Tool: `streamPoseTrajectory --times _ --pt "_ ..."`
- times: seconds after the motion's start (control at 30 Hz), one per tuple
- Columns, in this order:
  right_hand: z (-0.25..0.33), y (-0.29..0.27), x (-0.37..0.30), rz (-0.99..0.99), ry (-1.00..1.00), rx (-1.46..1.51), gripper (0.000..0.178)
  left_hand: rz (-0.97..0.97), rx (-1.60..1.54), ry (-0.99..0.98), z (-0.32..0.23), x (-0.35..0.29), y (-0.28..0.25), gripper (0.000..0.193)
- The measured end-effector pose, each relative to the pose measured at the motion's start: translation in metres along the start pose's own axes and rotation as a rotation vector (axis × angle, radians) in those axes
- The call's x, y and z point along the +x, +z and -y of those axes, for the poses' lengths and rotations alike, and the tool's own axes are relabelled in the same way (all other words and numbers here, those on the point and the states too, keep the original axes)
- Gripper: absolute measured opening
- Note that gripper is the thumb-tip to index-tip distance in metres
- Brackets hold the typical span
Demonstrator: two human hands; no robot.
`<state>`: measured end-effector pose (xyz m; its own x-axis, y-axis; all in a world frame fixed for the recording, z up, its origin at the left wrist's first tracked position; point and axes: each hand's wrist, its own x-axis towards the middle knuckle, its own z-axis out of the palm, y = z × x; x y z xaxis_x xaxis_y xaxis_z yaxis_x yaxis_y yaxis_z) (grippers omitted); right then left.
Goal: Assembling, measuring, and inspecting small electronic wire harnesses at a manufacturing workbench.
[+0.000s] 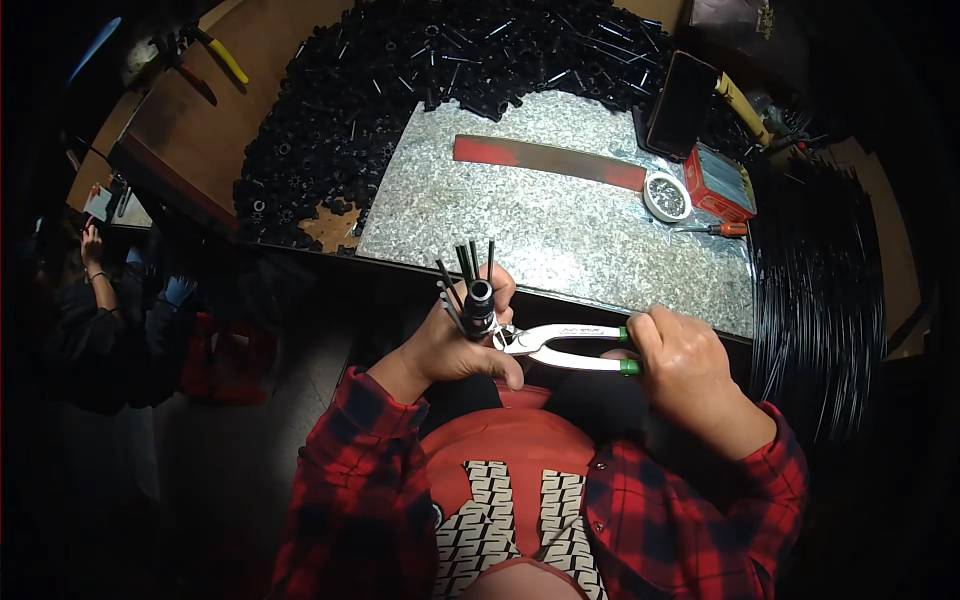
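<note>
Left hand (pixel 440 345) holds a black hub (pixel 481 296), fingers curled round its far side, thumb out along the near side at about 4 o'clock. Hub's upright, round opening facing up, center of view, just off the near edge of the bench. Thin black rods (pixel 464 262) poke up beside it, spread between 10 and 12. White pliers (pixel 572 333) come in from 3 o'clock, nose at the hub's lower end; can't tell if the jaws are biting anything. Right hand (pixel 688 352) is closed round the green handle ends, handles apart. Clock from the hub from here on: speckled board (pixel 560 230) at 1, with a red strip (pixel 550 162) lying across it. At 2: white dish (pixel 667 197) of small bits, red box (pixel 718 188) touching or just beside it, can't tell; yellow handle (pixel 745 108) farther out. Phone (pixel 682 105) leans between 1 and 2. Screwdriver (pixel 730 230) between 2 and 3, near the dish. Long rods (pixel 815 300) in a thick bundle at 3. Heap of black parts (pixel 350 110) from 10 round to 1, behind the board. Yellow-and-red-handled tool (pixel 222 55) between 10 and 11. Co-worker (pixel 95 320) at 9, well apart, mostly in shadow. Red apron (pixel 510 440) at 6.
</note>
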<state>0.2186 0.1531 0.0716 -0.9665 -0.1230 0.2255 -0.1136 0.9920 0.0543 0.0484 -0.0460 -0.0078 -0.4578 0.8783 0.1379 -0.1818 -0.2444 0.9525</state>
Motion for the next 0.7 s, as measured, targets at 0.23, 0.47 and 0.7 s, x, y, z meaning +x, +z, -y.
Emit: streamPoseTrajectory --times 0.23,0.47,0.7 --pt "0.000 0.003 -0.002 0.048 0.000 -0.057 0.029 0.014 0.236 0.012 0.005 0.004 0.005 0.072" --pt "-0.001 0.017 -0.001 0.185 0.033 0.417 0.035 -0.098 -0.154 0.062 0.004 -0.002 0.004 0.067" --pt "-0.007 0.017 0.003 -0.221 0.100 0.172 0.039 -0.130 -0.145 0.177 -0.008 -0.005 0.002 0.058"
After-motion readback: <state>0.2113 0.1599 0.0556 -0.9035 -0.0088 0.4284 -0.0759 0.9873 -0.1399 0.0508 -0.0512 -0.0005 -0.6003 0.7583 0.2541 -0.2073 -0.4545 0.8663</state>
